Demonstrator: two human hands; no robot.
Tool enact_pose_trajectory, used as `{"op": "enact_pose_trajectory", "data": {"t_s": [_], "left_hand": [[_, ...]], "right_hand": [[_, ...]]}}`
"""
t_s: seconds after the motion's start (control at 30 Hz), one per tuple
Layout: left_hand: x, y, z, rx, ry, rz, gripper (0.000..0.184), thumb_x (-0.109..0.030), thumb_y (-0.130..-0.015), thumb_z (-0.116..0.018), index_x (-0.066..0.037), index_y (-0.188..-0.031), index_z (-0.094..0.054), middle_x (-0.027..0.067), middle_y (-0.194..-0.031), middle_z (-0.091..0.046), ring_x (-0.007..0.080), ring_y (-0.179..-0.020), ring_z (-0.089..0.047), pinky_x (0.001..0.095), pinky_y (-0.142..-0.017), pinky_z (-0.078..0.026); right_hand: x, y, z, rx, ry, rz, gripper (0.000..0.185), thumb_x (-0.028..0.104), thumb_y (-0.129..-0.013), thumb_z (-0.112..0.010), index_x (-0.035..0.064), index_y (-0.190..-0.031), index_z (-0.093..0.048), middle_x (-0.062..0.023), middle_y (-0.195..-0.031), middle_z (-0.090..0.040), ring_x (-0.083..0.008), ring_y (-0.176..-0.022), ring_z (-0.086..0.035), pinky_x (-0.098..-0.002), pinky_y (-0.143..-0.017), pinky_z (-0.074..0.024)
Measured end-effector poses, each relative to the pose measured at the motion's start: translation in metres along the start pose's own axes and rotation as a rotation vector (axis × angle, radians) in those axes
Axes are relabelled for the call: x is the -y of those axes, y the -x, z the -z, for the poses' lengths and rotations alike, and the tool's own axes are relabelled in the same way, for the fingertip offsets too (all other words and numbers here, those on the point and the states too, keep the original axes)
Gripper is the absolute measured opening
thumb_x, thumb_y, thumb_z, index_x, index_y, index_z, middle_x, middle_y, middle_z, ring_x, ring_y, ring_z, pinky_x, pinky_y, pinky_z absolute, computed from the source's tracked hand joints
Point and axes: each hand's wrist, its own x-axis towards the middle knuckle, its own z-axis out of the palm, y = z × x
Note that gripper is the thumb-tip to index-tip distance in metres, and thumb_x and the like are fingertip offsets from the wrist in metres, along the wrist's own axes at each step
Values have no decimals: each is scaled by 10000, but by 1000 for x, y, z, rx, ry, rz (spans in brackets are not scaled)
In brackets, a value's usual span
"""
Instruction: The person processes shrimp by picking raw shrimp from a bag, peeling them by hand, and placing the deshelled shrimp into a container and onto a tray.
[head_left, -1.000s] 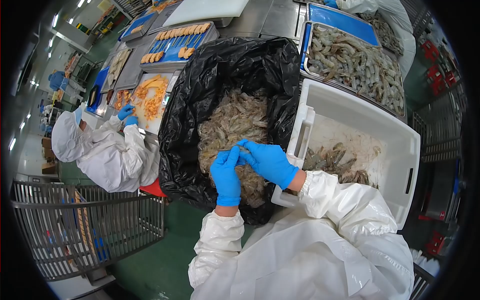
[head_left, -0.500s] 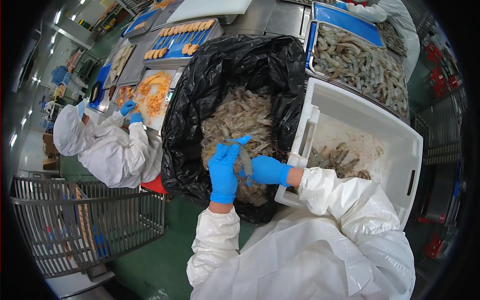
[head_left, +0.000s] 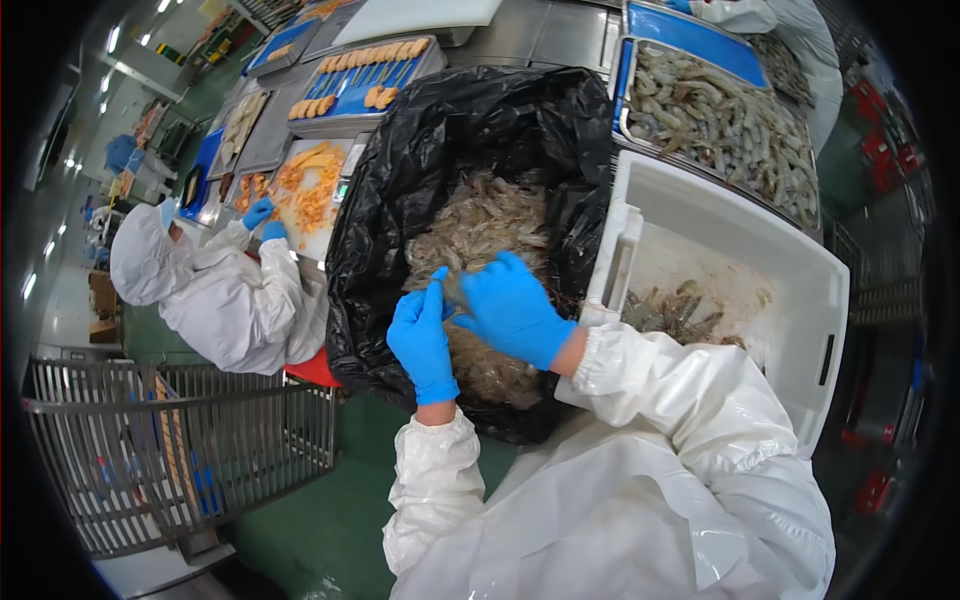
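Both my hands wear blue gloves and work close together over a black-lined bin point(head_left: 375, 190) heaped with shrimp heads and shells point(head_left: 490, 225). My left hand point(head_left: 422, 340) is closed, thumb and fingers pinched together on the left side of the heap. Beside it my right hand point(head_left: 515, 310) has its fingers curled toward the left fingertips. A small greyish shrimp piece point(head_left: 453, 292) shows between the hands, partly covered by the gloves. To the right, a white tub point(head_left: 740, 220) contains a small group of whole shrimp point(head_left: 675, 312).
A tray of shrimp point(head_left: 720, 130) stands at the upper right, near another person's sleeve. At the left, a co-worker point(head_left: 220, 290) in white handles orange pieces point(head_left: 310, 185) on a board. Skewered pieces point(head_left: 370, 70) lie on a blue tray behind. A metal rack point(head_left: 180, 440) stands lower left.
The shrimp held up between my hands is now mostly hidden by the gloves. My left hand has moved left and down; my right hand has risen and turned over the heap.
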Motion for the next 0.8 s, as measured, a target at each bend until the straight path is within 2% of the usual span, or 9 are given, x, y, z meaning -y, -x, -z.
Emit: {"op": "enact_pose_trajectory", "data": {"t_s": [0.1,0.23,0.3,0.47,0.57,0.67,0.7,0.77,0.8], "left_hand": [[0,9,-3,18,-151,-179,163,-25,-825,-664,57,-717,-574,38,-706,-521,110,-667,-488,266,-633,-405],[5,3,16,250,-278,-293,122,-68,-865,-636,18,-779,-645,-1,-759,-596,60,-643,-470,228,-578,-372],[-18,11,8,336,2,163,151,-116,-887,-621,3,-799,-651,-8,-736,-596,49,-624,-471,209,-559,-351],[-16,10,-10,559,3,195,138,-101,-878,-631,-38,-756,-619,-1,-656,-569,69,-551,-462,218,-522,-349],[-33,22,-52,643,-44,169,140,-53,-865,-626,-43,-728,-597,4,-670,-573,70,-549,-459,219,-528,-356],[-38,38,-108,714,-88,11,189,-7,-845,-616,-41,-680,-529,12,-669,-559,73,-560,-479,218,-538,-380],[-65,58,-138,727,-70,151,207,-4,-844,-615,-41,-666,-514,6,-659,-541,68,-577,-486,214,-559,-385],[-71,64,-173,836,16,158,137,-37,-860,-603,-19,-725,-609,8,-649,-535,67,-591,-495,213,-576,-390],[-82,65,-197,885,-47,126,115,-63,-869,-597,-18,-777,-649,9,-653,-538,68,-588,-496,213,-581,-391]], "right_hand": [[-4,7,-26,-44,12,106,120,164,-821,-549,47,-821,-522,-85,-627,-538,-253,-567,-556,-377,-599,-393],[-8,17,-17,7,-68,71,158,190,-824,-569,35,-838,-540,-104,-600,-556,-268,-521,-570,-397,-524,-421],[-12,20,-11,-53,-212,128,120,157,-800,-570,39,-779,-554,-112,-574,-565,-295,-486,-568,-385,-487,-423],[-20,48,12,-197,-292,67,151,200,-784,-604,96,-707,-526,-90,-615,-555,-259,-511,-496,-349,-551,-406],[-36,69,24,-366,-175,-81,181,230,-760,-632,107,-690,-520,-73,-574,-509,-253,-478,-450,-349,-533,-384],[-63,94,60,-202,-67,-453,207,261,-803,-615,72,-748,-549,-91,-574,-544,-267,-500,-537,-376,-538,-439],[-76,104,71,-125,-28,-574,209,262,-818,-603,63,-774,-560,-99,-578,-555,-272,-509,-560,-386,-539,-453],[-108,145,98,-406,-893,-1055,208,271,-849,-564,64,-841,-588,-124,-619,-598,-300,-567,-617,-415,-564,-491],[-133,172,96,-311,-614,-1015,178,251,-845,-563,79,-858,-603,-130,-639,-606,-309,-587,-622,-421,-577,-496]]}}
